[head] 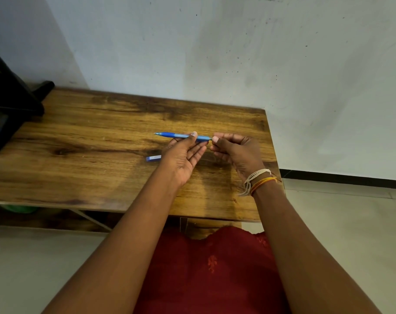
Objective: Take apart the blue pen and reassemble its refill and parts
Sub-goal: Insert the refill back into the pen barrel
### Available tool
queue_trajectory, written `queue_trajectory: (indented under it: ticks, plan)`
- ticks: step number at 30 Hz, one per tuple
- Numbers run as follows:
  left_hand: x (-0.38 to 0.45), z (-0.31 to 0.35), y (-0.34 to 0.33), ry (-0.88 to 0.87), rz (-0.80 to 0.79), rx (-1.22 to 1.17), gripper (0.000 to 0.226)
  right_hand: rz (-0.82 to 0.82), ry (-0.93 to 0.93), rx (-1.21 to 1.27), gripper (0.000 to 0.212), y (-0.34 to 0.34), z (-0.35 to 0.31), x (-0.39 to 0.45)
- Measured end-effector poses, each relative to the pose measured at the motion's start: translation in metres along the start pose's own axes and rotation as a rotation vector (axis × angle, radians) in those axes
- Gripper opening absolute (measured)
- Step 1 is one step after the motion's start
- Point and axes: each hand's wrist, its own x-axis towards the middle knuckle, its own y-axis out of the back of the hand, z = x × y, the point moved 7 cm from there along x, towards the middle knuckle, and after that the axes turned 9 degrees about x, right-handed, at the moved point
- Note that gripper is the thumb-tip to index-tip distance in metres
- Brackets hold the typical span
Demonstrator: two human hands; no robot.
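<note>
- pen (183, 135) is held level above the counter (79, 141), tip to the left, well clear of the wood.
- left hand (183, 155) is half open, palm up; the barrel is pinched between thumb and fingers near its middle. the other fingers are loose, so the grip is judged light.
- right hand (235, 150) is curled nearly closed at the pen's rear end, fingertips (215, 139) touching it. whether a part is gripped inside the fist cannot be told; it is hidden.
- cap (153, 158), a short blue piece, lies on the counter just left of the left hand, apart from the pen.
- risk: if the rear end is pulled or twisted with the barrel pinched this lightly, the barrel may spin or slip from the left hand and drop onto the counter.
- risk: a refill or a spring, if freed suddenly, may shoot out; the right counter edge is near the right hand, and a small part could go to the floor (342, 211).
- risk: the cap is round and loose; a brush from the left wrist could roll it away.
- risk: the thread bands (258, 180) on the right wrist have loose ends that might catch a small part laid close by.
- stage is judged uncertain: taking apart or refitting cannot be told.
</note>
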Motion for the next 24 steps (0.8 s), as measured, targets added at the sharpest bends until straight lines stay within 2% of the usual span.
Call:
queue_trajectory:
  ticks: [24]
  plan:
    - [-0.0018, 0.0056, -0.0072, -0.086, -0.032, 0.112, 0.007, -0.008, 0.14, -0.097, 0.011, 0.0059, -0.0076, 0.0011]
